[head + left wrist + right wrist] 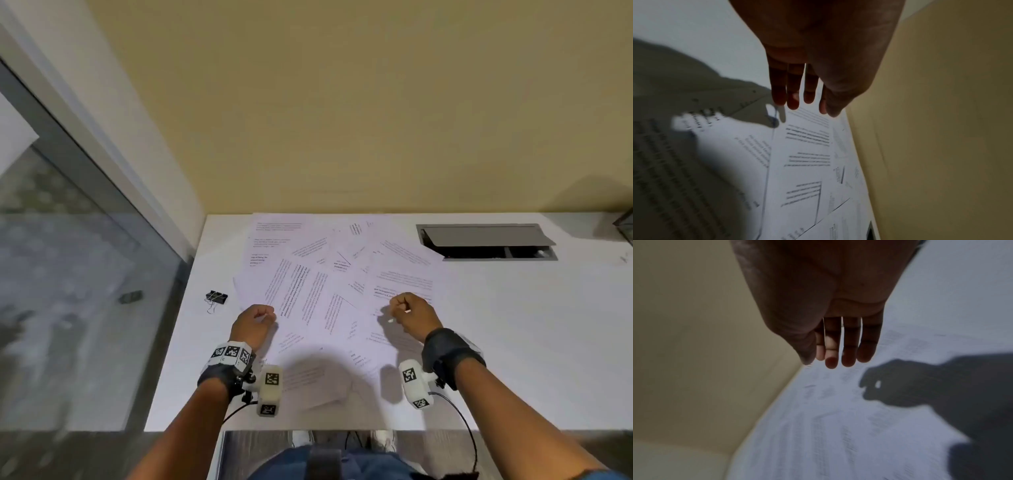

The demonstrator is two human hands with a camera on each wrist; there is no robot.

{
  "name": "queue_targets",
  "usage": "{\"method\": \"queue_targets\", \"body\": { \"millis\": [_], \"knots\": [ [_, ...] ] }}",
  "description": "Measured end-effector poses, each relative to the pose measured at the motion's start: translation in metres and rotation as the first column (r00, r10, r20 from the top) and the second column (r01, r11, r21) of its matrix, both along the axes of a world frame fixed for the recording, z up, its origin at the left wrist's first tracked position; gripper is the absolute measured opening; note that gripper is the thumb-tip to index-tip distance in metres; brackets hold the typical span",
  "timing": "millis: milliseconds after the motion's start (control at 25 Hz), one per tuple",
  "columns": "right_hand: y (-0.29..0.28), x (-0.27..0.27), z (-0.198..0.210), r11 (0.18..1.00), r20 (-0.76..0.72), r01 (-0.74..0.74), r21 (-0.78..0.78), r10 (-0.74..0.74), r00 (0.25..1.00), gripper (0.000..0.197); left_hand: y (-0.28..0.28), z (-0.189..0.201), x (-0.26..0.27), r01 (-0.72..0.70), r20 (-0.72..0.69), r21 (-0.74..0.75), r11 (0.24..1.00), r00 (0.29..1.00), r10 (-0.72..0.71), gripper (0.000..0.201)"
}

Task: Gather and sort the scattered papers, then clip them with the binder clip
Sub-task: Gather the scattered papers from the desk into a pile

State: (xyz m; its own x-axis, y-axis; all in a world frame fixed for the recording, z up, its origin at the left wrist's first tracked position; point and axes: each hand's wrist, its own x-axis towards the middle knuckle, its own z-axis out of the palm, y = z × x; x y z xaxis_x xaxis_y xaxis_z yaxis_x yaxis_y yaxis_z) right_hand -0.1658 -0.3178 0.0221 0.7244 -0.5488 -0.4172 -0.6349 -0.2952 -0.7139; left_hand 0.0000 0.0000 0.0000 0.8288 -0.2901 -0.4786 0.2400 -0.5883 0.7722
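Note:
Several printed white papers (325,284) lie scattered and overlapping across the white desk (513,325). A black binder clip (216,297) sits on the bare desk just left of the sheets. My left hand (267,313) hovers over the left part of the spread, a little right of the clip. In the left wrist view its fingers (793,97) hang loose over the papers (807,162) and hold nothing. My right hand (399,305) hovers over the right part. Its fingers (849,353) also hang relaxed and empty above blurred sheets (838,426).
An open grey cable hatch (486,241) is set into the desk at the back right. A beige wall (342,120) runs along the desk's far edge. A glass partition (68,274) borders the desk's left side. A dark object (625,226) shows at the far right edge.

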Motion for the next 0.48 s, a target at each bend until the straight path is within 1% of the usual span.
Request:
{"method": "queue_targets", "body": {
  "millis": [120, 160, 240, 280, 360, 400, 480],
  "knots": [
    [-0.002, -0.030, -0.037, 0.995, -0.146, 0.090, 0.038, -0.084, 0.986, 0.008, 0.002, -0.016, -0.002, -0.006, -0.061, -0.023, 1.000, 0.998, 0.004, 0.004],
    [-0.003, -0.042, -0.045, 0.989, -0.202, 0.133, 0.062, -0.118, 0.972, 0.009, 0.001, -0.018, -0.004, -0.004, -0.080, -0.018, 1.000, 0.997, 0.003, 0.006],
    [-0.007, -0.062, -0.057, 0.976, -0.270, 0.197, 0.091, -0.166, 0.948, 0.013, -0.006, -0.022, -0.013, 0.048, -0.132, -0.022, 0.999, 0.990, -0.050, 0.017],
    [-0.013, -0.070, -0.064, 0.970, -0.292, 0.220, 0.101, -0.182, 0.939, 0.016, -0.013, -0.019, -0.016, 0.082, -0.154, -0.039, 0.996, 0.984, -0.087, 0.017],
    [-0.028, -0.084, -0.077, 0.951, -0.369, 0.296, 0.092, -0.243, 0.897, 0.015, -0.031, -0.014, -0.023, 0.131, -0.192, -0.066, 0.989, 0.971, -0.141, 0.013],
    [-0.043, -0.093, -0.095, 0.937, -0.398, 0.336, 0.099, -0.272, 0.876, 0.018, -0.041, -0.015, -0.026, 0.141, -0.191, -0.075, 0.987, 0.969, -0.153, 0.016],
    [-0.072, -0.106, -0.132, 0.913, -0.423, 0.398, 0.093, -0.325, 0.846, 0.036, -0.063, -0.018, -0.033, 0.149, -0.197, -0.086, 0.985, 0.967, -0.163, 0.029]
  ]
}}
